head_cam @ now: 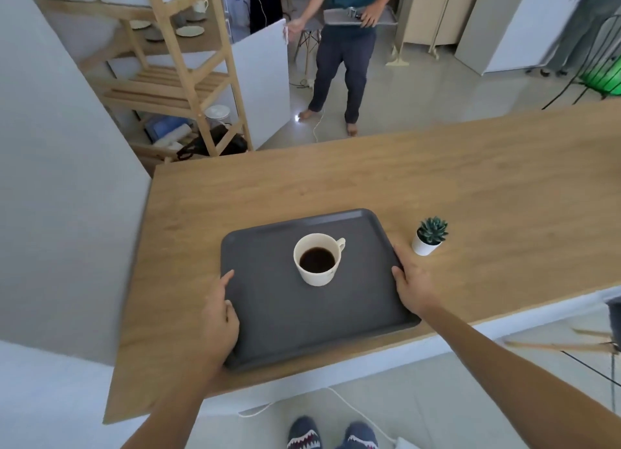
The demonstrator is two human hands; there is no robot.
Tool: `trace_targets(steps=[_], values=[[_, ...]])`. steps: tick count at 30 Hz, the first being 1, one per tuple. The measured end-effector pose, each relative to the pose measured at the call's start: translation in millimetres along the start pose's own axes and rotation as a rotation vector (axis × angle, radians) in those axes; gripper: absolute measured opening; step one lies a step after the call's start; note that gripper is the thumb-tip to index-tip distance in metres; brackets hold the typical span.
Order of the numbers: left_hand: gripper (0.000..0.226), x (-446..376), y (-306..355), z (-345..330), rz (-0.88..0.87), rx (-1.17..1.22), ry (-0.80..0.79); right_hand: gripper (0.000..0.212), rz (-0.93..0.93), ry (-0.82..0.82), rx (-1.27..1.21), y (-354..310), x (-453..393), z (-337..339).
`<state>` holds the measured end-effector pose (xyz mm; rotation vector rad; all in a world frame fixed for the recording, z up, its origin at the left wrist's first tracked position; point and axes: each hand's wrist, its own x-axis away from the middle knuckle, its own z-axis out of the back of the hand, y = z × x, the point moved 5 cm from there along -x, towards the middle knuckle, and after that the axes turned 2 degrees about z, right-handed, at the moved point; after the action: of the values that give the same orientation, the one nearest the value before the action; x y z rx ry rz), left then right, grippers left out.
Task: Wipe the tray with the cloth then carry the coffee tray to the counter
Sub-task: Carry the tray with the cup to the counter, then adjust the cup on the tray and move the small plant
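A dark grey tray (268,314) lies on the wooden counter (437,186), near its front edge. On the tray stands a white cup of black coffee (318,258), upright, handle turned to the far right. My left hand (218,317) grips the tray's left rim, thumb on top. My right hand (411,282) grips the right rim. No cloth is in view.
A small potted succulent (430,235) stands just right of the tray, close to my right hand. A wooden shelf rack (174,79) with dishes is at the far left. Beyond the counter a person (342,45) stands holding another tray. A white wall (60,179) borders the counter's left end.
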<state>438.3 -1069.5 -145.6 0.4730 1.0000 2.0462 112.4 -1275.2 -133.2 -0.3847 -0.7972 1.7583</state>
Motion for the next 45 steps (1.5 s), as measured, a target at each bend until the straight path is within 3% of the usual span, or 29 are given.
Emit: trace_targets(steps=[12, 17, 19, 21, 24, 26, 30, 34, 45], values=[[0.058, -4, -11, -12, -0.031, -0.050, 0.022, 0.052, -0.007, 0.006, 0.057, 17, -5, -16], [0.062, -7, -18, -15, 0.089, -0.100, -0.029, 0.052, -0.008, -0.035, 0.049, 21, -6, -23], [0.066, -7, -17, -14, 0.129, -0.203, -0.011, 0.053, 0.017, -0.011, 0.070, 16, -3, -23], [0.063, -5, 0, -16, 0.050, -0.339, 0.058, 0.052, 0.104, 0.067, 0.027, -1, 1, -17], [0.069, 1, 48, -34, -0.092, -0.149, -0.018, 0.044, 0.185, 0.063, -0.121, -39, -3, -12], [0.078, 1, 64, -55, -0.072, 0.016, -0.153, 0.041, 0.169, -0.062, -0.190, -61, -14, -20], [0.070, -6, 77, -77, 0.005, 0.145, -0.175, 0.040, 0.093, -0.226, -0.272, -73, -27, -38], [0.055, -8, 81, -83, 0.003, 0.186, -0.200, 0.034, 0.066, -0.195, -0.332, -68, -20, -40], [0.052, -13, 71, -83, 0.093, 0.292, -0.299, 0.024, 0.034, -0.111, -0.320, -64, -8, -40]])
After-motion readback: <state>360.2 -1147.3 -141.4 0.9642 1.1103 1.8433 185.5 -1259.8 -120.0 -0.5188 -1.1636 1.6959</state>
